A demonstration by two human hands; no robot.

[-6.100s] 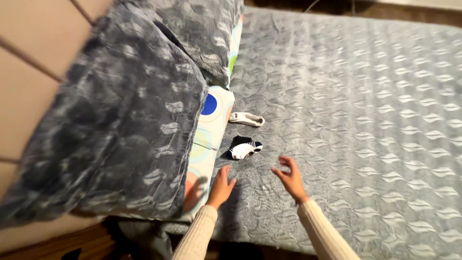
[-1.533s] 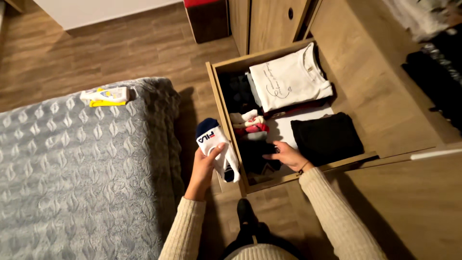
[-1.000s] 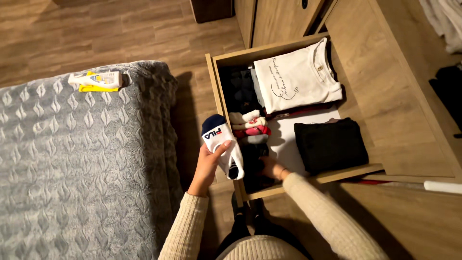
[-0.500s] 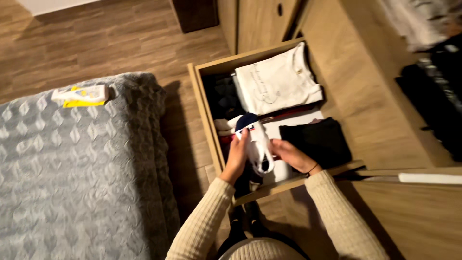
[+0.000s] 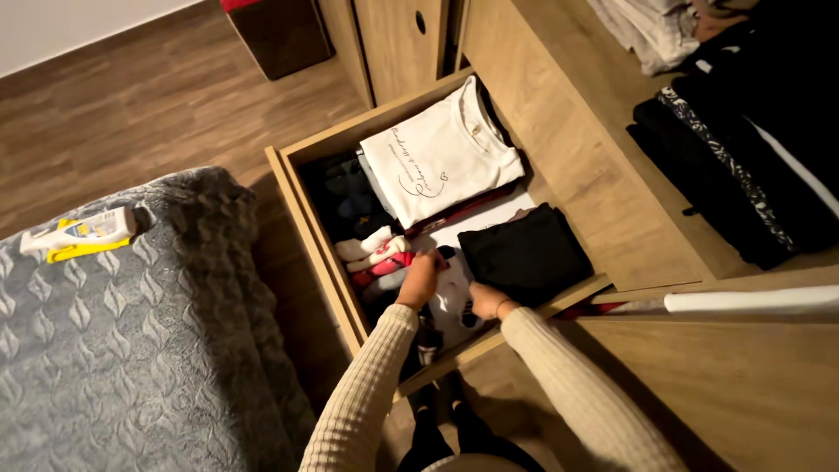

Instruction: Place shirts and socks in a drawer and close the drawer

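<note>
Both my hands reach into an open wooden drawer (image 5: 308,220). My left hand (image 5: 420,278) and my right hand (image 5: 484,300) press on a white and dark sock bundle (image 5: 451,300) lying in the drawer's near part. Rolled red and white socks (image 5: 377,254) lie just left of my left hand. A folded black garment (image 5: 524,254) sits right of my hands. A folded white T-shirt (image 5: 440,158) fills the far part, with dark clothes (image 5: 342,198) beside it.
A bed with a grey quilted cover (image 5: 122,350) stands to the left, with a yellow and white packet (image 5: 77,235) on it. Dark folded clothes (image 5: 734,166) lie on the wooden top at right. A red and dark box (image 5: 280,31) stands on the wood floor.
I took socks from the bed, turned to the drawer, and carried the bundle in my left hand. It has gone down into the drawer, both hands now on it.
</note>
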